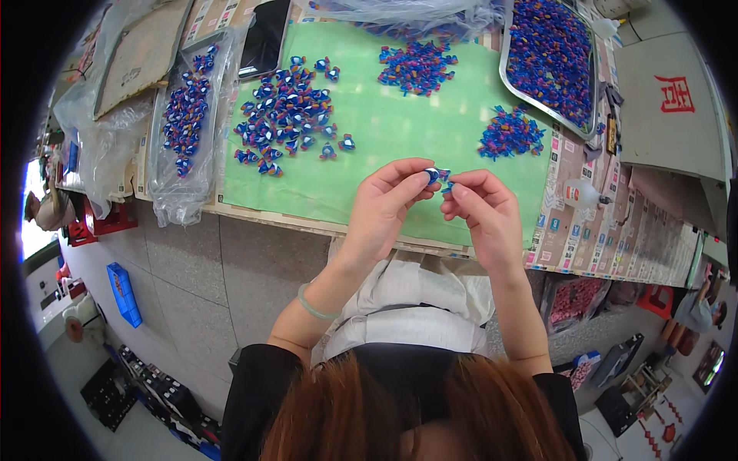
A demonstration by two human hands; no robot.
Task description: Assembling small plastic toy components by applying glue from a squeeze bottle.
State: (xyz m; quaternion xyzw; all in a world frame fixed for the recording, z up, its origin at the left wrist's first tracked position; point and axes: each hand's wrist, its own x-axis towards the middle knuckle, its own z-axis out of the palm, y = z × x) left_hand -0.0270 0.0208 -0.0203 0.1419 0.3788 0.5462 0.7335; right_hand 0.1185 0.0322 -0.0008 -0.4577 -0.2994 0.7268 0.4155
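My left hand (pixel 390 201) pinches a small blue and white plastic piece (pixel 433 176) between thumb and fingertips, above the near part of the green mat (pixel 384 131). Close beside it, my right hand (pixel 489 213) has its thumb and fingers closed on a tiny blue part (pixel 447 187). The two parts meet or nearly touch; the fingertips partly hide them. Left of my hands lies a spread pile of blue, white and orange pieces (pixel 288 111). Heaps of small blue and red parts sit at the far middle (pixel 417 67) and at the right (pixel 511 132).
A metal tray (pixel 503 65) full of small parts stands far right, and a plastic-lined tray (pixel 154 146) far left. A black phone (pixel 265 38) lies at the mat's far left corner. A small white bottle (pixel 580 194) rests on the right. Clear plastic bags (pixel 415 11) lie at the back.
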